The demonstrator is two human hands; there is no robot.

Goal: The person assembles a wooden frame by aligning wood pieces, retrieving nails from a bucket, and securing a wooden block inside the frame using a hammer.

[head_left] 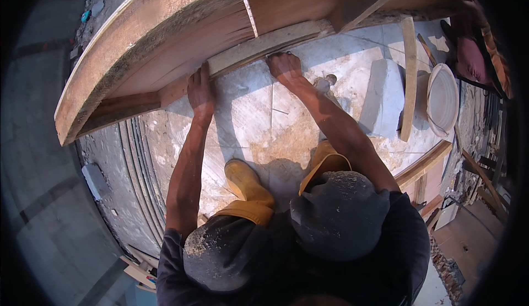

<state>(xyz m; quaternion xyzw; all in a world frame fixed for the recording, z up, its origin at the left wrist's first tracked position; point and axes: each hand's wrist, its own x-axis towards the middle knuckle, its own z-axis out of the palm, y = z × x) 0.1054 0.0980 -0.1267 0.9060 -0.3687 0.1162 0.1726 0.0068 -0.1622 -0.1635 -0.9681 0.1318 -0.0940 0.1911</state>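
Note:
A large plywood panel framed with timber battens stands tilted across the far side, its curved outer rib sweeping to the left. My left hand is closed at the panel's lower edge, beside the left end of a pale batten. Further right, my right hand has its fingers curled against the underside of that same batten. Both sets of fingertips are partly hidden by the wood. Beyond the right wrist, on the pale floor, lies a small metal object with a rounded end, partly covered by my forearm.
My yellow boots stand on the dusty tiles. To the right are a grey-white block, an upright wooden strip and a white tub on its side. Another person's clothing shows at far right. Thin rods run along the left.

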